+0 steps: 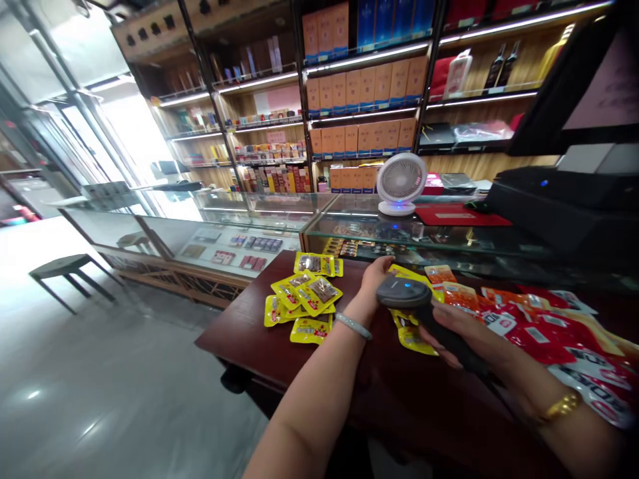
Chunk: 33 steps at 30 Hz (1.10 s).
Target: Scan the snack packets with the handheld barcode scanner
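My right hand (459, 326) is wrapped round the handle of a dark grey barcode scanner (405, 293), which has a small blue light on top. The scanner's head points left, above the dark red table. Just beyond it, my left hand (375, 276) reaches forward beside a yellow snack packet (407, 271). The scanner hides most of the left fingers, so whether they grip that packet is unclear. More yellow packets (415, 338) lie below the scanner. Left of my left forearm is a loose pile of yellow snack packets (319, 293) with clear windows.
Red and white packets (559, 339) and orange packets (459, 297) cover the table's right side. Behind the table (249, 326) stands a glass display counter (344, 223) carrying a white fan (401, 183). A stool (67, 266) is on the floor at left; boxed shelves line the wall.
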Tool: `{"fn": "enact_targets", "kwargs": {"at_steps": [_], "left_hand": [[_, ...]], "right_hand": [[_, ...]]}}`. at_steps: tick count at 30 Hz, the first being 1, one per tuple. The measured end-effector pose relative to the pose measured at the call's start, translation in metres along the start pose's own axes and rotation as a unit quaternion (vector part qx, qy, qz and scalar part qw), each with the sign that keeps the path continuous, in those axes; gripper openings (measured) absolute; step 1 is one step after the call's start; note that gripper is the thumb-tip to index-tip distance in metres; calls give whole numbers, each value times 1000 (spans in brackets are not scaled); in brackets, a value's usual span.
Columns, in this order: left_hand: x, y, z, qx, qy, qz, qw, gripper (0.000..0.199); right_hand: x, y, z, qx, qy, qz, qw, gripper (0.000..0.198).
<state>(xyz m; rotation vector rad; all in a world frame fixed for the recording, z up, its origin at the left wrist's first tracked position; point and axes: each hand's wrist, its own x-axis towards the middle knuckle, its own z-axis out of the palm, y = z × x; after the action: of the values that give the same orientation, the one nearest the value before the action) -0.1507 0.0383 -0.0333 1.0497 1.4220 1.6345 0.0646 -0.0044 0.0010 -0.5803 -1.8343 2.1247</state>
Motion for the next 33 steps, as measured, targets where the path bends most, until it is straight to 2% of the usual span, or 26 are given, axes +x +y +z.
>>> {"fn": "enact_targets", "kwargs": {"at_steps": [2,4,5,7,9,10,12,14,16,18,22,25,33], "left_hand": [[-4,16,-18,95,27,21,995,40],[-16,34,-44,237,55,28,970,37],[-25,43,-60,325,69,42,942,37],[-46,58,-94,513,72,46,854,37],[-68,67,-124,649,86,-9,756,46],[-77,70,-137,690,84,-27,719,51],[-91,70,-154,736,77,-42,671,52],[-99,68,-162,755,81,-29,650,52],[-104,66,-163,757,99,-3,646,50],[-109,64,-159,744,109,4,660,43],[-125,61,-147,665,109,-21,739,21],[-139,52,-136,603,124,-6,788,19],[-153,41,-109,520,122,30,845,12]], "right_hand": [[4,-7,9,8,-16,-7,1000,44],[9,-11,18,15,-34,-9,999,44],[12,-12,22,17,-44,-7,999,44],[17,-10,30,25,-58,2,998,43],[20,-5,39,45,-57,6,997,44],[20,-2,44,58,-52,3,997,45],[17,3,56,82,-34,-11,996,46],[12,10,68,94,-14,-16,995,49],[6,18,80,88,9,-15,996,50],[-1,29,91,105,27,-14,994,45],[-10,52,107,162,75,-26,984,38],[-14,61,113,197,99,-23,975,37],[-22,63,107,205,125,-20,971,36]]}}
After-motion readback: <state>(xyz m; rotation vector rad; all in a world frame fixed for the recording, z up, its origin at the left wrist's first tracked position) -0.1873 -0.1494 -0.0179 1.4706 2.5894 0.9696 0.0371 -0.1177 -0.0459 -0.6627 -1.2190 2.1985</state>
